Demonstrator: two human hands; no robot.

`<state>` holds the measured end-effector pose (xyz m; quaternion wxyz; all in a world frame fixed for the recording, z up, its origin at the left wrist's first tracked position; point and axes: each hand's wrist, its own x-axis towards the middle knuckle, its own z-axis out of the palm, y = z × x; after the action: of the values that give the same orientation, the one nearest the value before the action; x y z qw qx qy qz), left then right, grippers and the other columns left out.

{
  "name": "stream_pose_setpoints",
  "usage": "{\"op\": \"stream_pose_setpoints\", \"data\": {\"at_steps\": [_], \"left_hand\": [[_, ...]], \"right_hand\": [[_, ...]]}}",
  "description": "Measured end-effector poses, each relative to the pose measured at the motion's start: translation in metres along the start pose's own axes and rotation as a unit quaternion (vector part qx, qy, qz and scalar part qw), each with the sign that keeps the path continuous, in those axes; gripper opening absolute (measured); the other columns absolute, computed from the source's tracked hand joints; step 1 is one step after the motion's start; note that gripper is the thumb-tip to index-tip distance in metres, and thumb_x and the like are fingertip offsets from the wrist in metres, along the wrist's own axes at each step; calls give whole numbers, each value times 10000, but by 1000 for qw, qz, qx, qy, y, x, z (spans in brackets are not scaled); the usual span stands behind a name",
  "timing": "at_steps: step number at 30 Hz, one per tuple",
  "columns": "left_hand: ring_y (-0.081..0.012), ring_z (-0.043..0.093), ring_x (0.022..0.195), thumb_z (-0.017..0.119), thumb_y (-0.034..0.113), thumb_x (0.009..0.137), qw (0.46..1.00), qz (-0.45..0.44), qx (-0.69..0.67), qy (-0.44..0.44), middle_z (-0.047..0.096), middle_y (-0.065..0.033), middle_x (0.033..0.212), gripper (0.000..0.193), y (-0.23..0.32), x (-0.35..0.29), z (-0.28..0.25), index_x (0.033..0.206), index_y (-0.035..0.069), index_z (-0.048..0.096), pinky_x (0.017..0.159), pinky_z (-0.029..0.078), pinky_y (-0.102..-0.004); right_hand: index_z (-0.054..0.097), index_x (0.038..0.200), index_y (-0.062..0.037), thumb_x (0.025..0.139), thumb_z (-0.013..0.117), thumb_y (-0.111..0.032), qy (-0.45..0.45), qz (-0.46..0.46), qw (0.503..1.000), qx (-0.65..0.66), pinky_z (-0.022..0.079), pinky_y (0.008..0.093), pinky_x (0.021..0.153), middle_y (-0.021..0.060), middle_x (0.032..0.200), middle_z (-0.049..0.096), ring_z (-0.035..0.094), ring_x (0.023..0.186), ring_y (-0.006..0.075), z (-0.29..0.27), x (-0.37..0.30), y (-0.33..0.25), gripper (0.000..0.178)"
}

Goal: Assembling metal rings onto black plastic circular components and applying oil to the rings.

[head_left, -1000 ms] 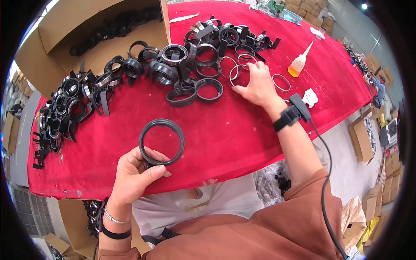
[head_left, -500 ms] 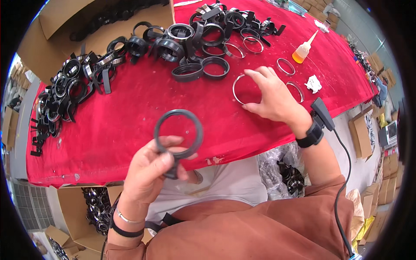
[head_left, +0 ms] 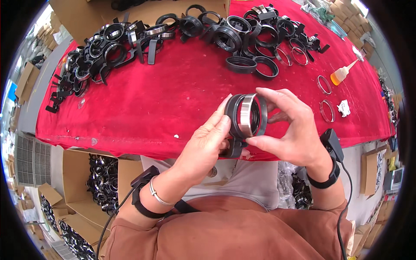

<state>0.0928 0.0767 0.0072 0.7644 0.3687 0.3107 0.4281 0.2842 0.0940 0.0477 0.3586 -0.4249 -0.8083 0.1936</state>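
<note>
Just above the table's near edge, my left hand (head_left: 201, 149) is closed round a black ring with a tab (head_left: 233, 117), its tab pointing down. My right hand (head_left: 292, 132) grips a silver metal ring (head_left: 245, 116) between thumb and fingers. The two rings stand on edge face to face, very close together; I cannot tell whether one is seated in the other. Two thin metal rings (head_left: 324, 84) lie to the right on the red cloth, beside a crumpled white tissue (head_left: 343, 108).
A heap of black tabbed rings (head_left: 115, 52) spreads along the far left, and another heap (head_left: 264, 37) sits at the far right. A squeeze bottle of orange liquid (head_left: 339, 76) lies at the right. An open cardboard box (head_left: 80, 182) with black parts stands below the table's left.
The metal ring has been lifted from the cloth by my right hand and brought left to the black ring. My left hand has moved right and turned its ring edge-on. The view has shifted.
</note>
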Motion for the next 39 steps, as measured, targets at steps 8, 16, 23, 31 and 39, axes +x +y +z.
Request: {"op": "stream_pose_setpoints", "data": {"at_steps": [8,16,23,31,39], "left_hand": [[-125,574,935,401,255,992,998,31,41,-20,529,-68,1191,524,1,-5,3,1458,129,196,765,538,-290],[-149,640,738,411,237,984,991,66,111,33,652,-133,1025,450,12,-23,9,1385,60,307,624,539,-256],[-222,628,526,401,307,980,990,92,71,74,664,-211,839,456,25,-16,-5,1219,-81,417,465,523,-274],[-178,631,568,395,293,979,859,228,437,140,658,-138,804,371,125,90,-67,1032,-41,548,492,473,-240],[-378,490,1126,443,309,946,266,358,822,356,550,-223,1203,410,204,196,-173,1216,8,512,939,386,-411]], "right_hand": [[573,1147,6,546,831,-194,26,-5,999,-41,525,329,691,163,961,585,615,842,282,14,0,-5,684],[604,1095,49,849,649,-81,-23,277,839,468,515,264,710,82,903,651,616,799,133,14,-12,8,281],[626,880,36,822,691,-122,17,295,749,593,449,222,413,76,686,626,570,490,106,35,4,8,181],[665,978,17,863,650,-201,170,240,942,161,491,226,559,26,797,650,585,662,70,-3,51,83,247],[656,967,15,814,682,-111,219,109,968,57,508,236,676,66,805,675,625,734,95,-12,94,108,199]]}}
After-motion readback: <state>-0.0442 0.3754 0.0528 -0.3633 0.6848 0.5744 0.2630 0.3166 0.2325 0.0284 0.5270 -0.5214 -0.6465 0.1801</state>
